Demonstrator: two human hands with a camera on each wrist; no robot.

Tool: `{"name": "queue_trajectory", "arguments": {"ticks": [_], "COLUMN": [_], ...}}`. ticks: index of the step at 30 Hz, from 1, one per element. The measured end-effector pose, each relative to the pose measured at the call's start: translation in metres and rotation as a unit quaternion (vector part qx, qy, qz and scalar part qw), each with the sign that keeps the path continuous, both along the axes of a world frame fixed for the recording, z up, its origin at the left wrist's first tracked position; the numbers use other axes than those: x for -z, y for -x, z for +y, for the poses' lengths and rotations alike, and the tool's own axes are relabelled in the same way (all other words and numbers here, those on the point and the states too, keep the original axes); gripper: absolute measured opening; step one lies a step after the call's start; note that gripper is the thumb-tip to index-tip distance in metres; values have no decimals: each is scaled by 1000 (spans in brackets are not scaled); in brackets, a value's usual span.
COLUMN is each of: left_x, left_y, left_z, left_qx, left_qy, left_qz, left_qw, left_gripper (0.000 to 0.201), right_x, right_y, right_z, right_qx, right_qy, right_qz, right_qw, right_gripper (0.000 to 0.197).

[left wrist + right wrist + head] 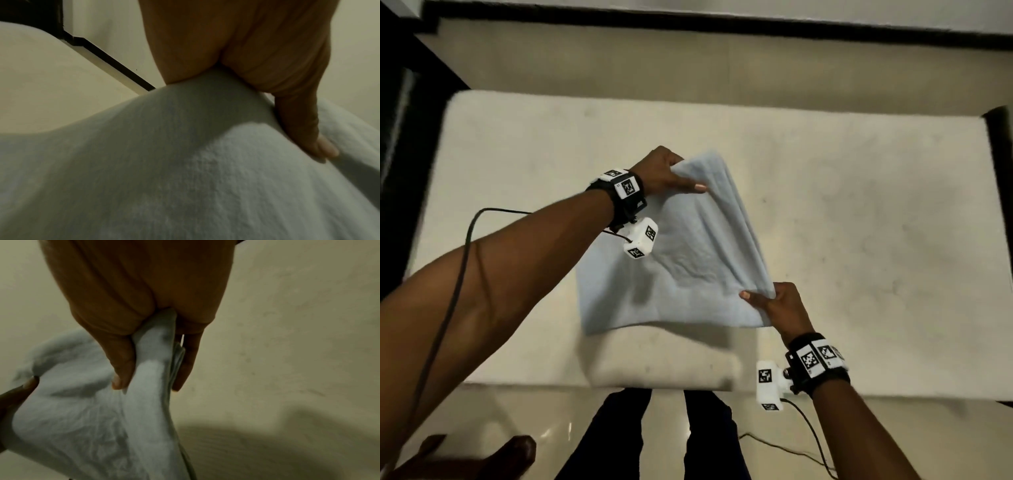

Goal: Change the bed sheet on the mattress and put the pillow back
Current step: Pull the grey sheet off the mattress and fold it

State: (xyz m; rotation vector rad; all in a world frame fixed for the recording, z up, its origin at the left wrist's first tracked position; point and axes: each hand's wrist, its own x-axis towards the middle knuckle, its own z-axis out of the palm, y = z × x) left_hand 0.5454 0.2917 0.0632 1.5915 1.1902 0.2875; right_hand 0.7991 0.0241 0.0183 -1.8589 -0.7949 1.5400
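Location: bedroom in a home | Evidence: bare cream mattress against plain wall with dark skirting; glossy tiled floor; folded pale-blue bed sheet
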Motion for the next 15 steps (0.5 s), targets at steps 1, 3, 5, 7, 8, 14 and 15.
{"name": "queue_trajectory", "arguments": {"ticks": [1, 3, 5, 7, 8, 14, 15], "left_x": [-28, -63, -109, -146, -160, -237, -245], "left_y": [11, 28, 51, 73, 83, 139, 147], "left_z": [-1, -2, -7, -8, -9, -27, -34], "left_qx": [-15, -42, -82, -117, -129, -153, -153], "left_qy": [-8, -23, -42, -59, -61, -104, -109], "left_qz": [-11, -21, -23, -49, -57, -93, -103], "left_qw": [1000, 999, 996, 990, 988, 978, 977], "left_gripper": [71, 72, 69, 64, 62, 60, 56], "right_x": [-23, -57, -101, -143, -162, -274, -286], "right_y": [6, 9, 16, 18, 18, 30, 32], "right_z": [6, 22, 38, 57, 67, 102, 102], "right_qx": [1, -1, -8, -29, -43, -112, -117], "right_qy": [-23, -53, -92, -138, -159, -259, -273], "right_qz": [-11, -30, -38, -56, -79, -237, -253], "right_qw": [1000, 998, 995, 988, 983, 930, 921], "right_gripper": [55, 56, 56, 56, 56, 57, 54]}}
